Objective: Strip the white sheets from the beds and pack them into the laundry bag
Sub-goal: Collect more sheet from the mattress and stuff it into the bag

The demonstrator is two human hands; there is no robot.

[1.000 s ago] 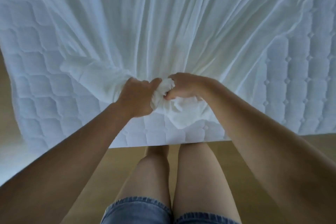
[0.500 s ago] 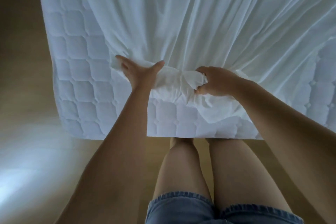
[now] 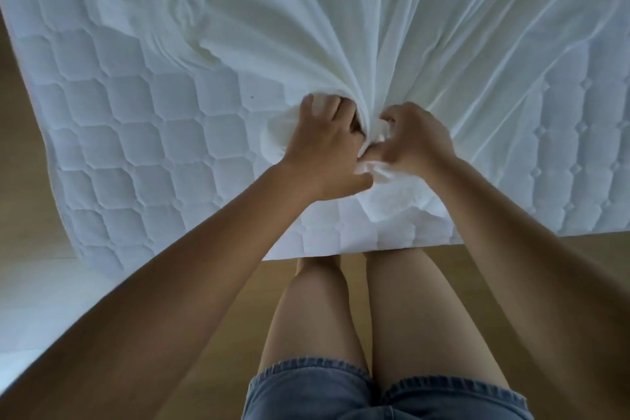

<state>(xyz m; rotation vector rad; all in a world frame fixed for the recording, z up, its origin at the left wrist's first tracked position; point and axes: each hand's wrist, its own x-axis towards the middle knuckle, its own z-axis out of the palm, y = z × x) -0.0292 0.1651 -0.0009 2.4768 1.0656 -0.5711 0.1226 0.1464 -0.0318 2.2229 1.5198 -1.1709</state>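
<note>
A thin white bed sheet (image 3: 341, 27) lies rumpled over a white quilted mattress (image 3: 136, 112), its long creases all running down to one bunched point near the mattress's near edge. Both hands meet at that point. The left hand (image 3: 324, 150) has its fingers dug into the folds and curled round a wad of the cloth, thumb stretched out below. The right hand (image 3: 416, 140) is just beside it, almost touching, fingers bent in a clench on the same gathered fabric. How much cloth sits inside its palm is hard to tell, since the knuckles hide it. A loose crumple of sheet spills out beneath the two hands, towards the mattress edge. To the left and right the quilting lies bare. Below, the person's bare legs and blue denim shorts (image 3: 306, 392) stand on a light wooden floor (image 3: 20, 181).
</note>
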